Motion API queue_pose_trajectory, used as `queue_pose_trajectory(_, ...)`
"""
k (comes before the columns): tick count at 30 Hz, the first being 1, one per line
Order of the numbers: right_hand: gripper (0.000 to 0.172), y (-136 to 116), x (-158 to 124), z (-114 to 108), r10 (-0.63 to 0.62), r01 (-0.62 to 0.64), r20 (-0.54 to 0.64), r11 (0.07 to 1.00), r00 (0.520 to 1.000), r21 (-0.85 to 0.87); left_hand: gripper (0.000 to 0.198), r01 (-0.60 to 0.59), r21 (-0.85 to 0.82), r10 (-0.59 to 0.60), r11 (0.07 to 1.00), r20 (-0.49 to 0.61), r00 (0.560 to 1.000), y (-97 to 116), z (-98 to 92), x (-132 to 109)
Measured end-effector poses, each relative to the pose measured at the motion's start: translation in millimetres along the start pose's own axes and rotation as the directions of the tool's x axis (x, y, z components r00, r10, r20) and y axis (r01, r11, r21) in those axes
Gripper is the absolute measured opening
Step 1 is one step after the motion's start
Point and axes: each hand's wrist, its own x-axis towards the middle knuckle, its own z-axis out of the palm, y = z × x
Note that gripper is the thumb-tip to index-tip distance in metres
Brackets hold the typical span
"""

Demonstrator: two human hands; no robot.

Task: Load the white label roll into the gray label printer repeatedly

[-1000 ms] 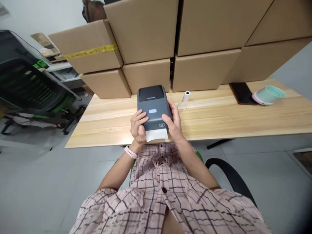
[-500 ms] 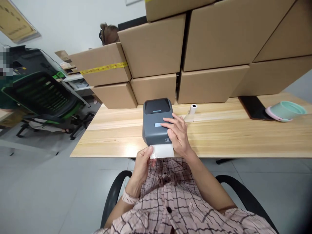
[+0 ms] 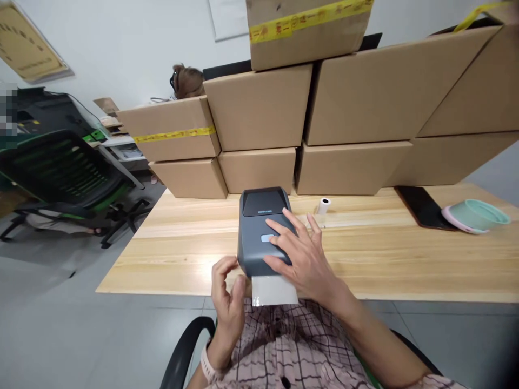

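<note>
A dark grey label printer [image 3: 253,251] stands on the table near its front edge. White label paper [image 3: 273,292] sticks out of its front and hangs over the table edge. My right hand [image 3: 306,254] lies with spread fingers on the printer's top, a fingertip by the light blue button [image 3: 266,238]. At the printer's left front corner is my left hand [image 3: 227,292], fingers curled but apart, holding nothing and separate from the paper.
A small white paper roll [image 3: 324,206] stands right of the printer. Farther right lie a dark phone [image 3: 419,205] and a mint-green cup [image 3: 480,212] on a pink base. Stacked cardboard boxes [image 3: 259,113] line the table's back. A person's head [image 3: 188,81] shows behind them.
My left hand has let go of the label paper and moved left of it. My right hand has spread farther over the printer's top. The view has tilted upward.
</note>
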Motion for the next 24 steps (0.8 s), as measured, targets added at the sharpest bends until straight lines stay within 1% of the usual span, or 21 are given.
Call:
queue_pose_trajectory(1,0.024,-1.1,-7.4,4.1,0.027,-0.027,-0.029,1.0,0.999,0.011,0.038,0.031,-0.027,-0.03,0.999,0.038,0.999,-0.9,2.0,0.3)
queue_pose_trajectory(2,0.027,-2.6,-16.1,8.4,0.054,-0.053,-0.057,0.998,0.997,0.02,0.051,0.083,-0.054,-0.077,0.995,0.1,0.992,-1.5,3.9,-0.1)
queue_pose_trajectory(3,0.031,-4.2,-25.4,12.7,0.083,-0.081,-0.081,0.996,0.993,0.027,0.059,0.145,-0.078,-0.131,0.986,0.166,0.977,-2.1,5.8,-1.4)
queue_pose_trajectory(4,0.034,-6.0,-34.8,16.6,0.113,-0.11,-0.098,0.993,0.989,0.038,0.064,0.207,-0.094,-0.182,0.974,0.22,0.958,-2.8,7.3,-3.3)
queue_pose_trajectory(5,0.039,-7.8,-43.6,19.9,0.143,-0.138,-0.104,0.989,0.984,0.056,0.066,0.256,-0.104,-0.224,0.961,0.248,0.942,-3.6,8.4,-5.6)
queue_pose_trajectory(7,0.047,-11.3,-57.4,24.4,0.196,-0.185,-0.103,0.977,0.975,0.109,0.067,0.301,-0.105,-0.268,0.948,0.25,0.93,-5.9,9.1,-9.6)
queue_pose_trajectory(9,0.057,-14.3,-65.2,25.8,0.229,-0.21,-0.102,0.963,0.968,0.166,0.065,0.27,-0.093,-0.245,0.958,0.222,0.944,-8.5,8.0,-11.2)
queue_pose_trajectory(11,0.064,-17.3,-67.6,23.8,0.255,-0.232,-0.093,0.95,0.962,0.211,0.063,0.195,-0.055,-0.18,0.979,0.205,0.962,-10.2,5.8,-9.7)
queue_pose_trajectory(15,0.067,-21.8,-60.4,7.0,0.287,-0.264,-0.043,0.922,0.957,0.285,0.057,0.06,0.03,-0.065,0.998,0.208,0.976,-6.4,-0.2,3.2)
queue_pose_trajectory(17,0.069,-19.9,-49.3,-6.5,0.266,-0.246,-0.028,0.924,0.964,0.292,0.055,0.004,0.026,-0.01,1.0,0.207,0.978,-1.0,-3.6,18.1)
queue_pose_trajectory(19,0.07,-12.6,-30.7,-19.7,0.216,-0.201,-0.032,0.945,0.976,0.26,0.055,-0.071,-0.004,0.07,0.997,0.197,0.978,5.1,-6.2,41.9)
queue_pose_trajectory(22,0.07,8.5,11.3,-31.9,0.088,-0.073,-0.097,0.986,0.991,0.149,0.049,-0.217,-0.087,0.229,0.972,0.17,0.958,10.6,-3.6,93.0)
queue_pose_trajectory(23,0.071,17.1,27.9,-33.1,0.044,-0.032,-0.12,0.994,0.992,0.106,0.044,-0.231,-0.112,0.246,0.966,0.15,0.958,10.5,-0.2,111.7)
queue_pose_trajectory(24,0.072,25.8,45.1,-32.9,0.028,-0.019,-0.126,0.997,0.992,0.075,0.04,-0.236,-0.13,0.254,0.963,0.143,0.957,9.2,4.5,129.8)
